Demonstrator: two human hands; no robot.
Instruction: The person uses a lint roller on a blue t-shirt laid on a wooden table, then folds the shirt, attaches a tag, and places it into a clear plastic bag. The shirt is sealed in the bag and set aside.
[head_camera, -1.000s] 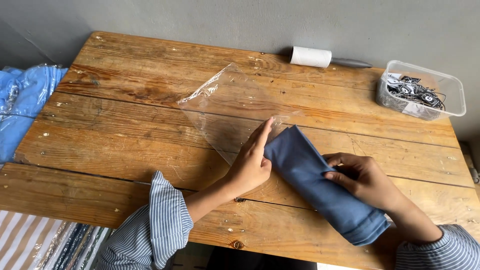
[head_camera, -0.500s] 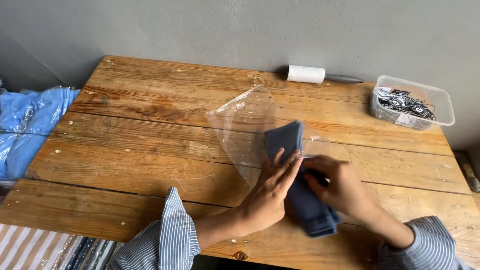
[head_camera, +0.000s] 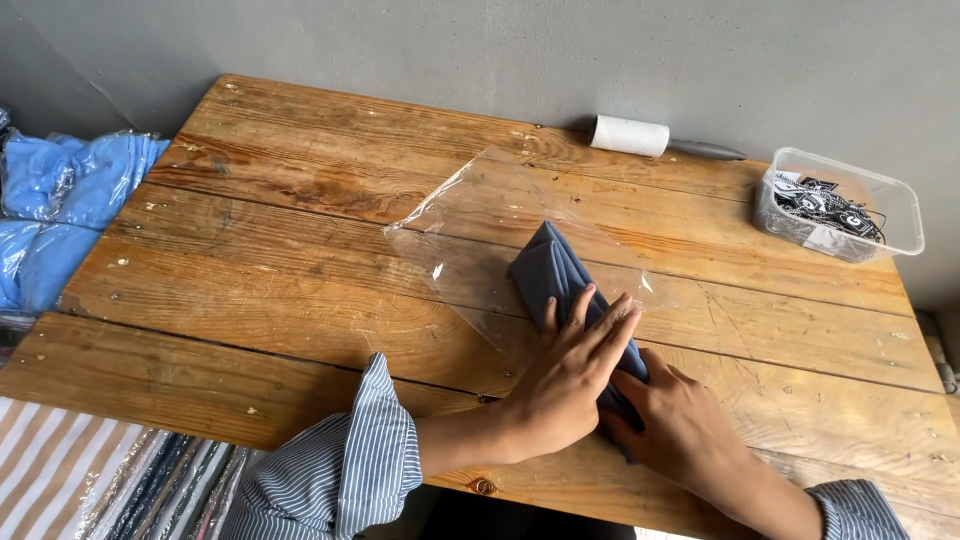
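— So where is the folded cloth (head_camera: 560, 285)?
— Half inside the clear bag (head_camera: 470, 235) on the table (head_camera: 280, 260). Your left hand (head_camera: 565, 375) lies flat, fingers spread, pinning it; your right hand (head_camera: 675, 425) grips its near end, keeping the fold tight.

Worn wooden plank table (head_camera: 300, 290), knots and scratches all over. On it: clear plastic bag (head_camera: 470, 235) lying flat mid-table, folded dark blue cloth (head_camera: 560, 275) partly inside. Along the far edge, white lint roller (head_camera: 640, 137) with grey handle; at the far right corner, clear plastic tub (head_camera: 845, 205) of small tags.
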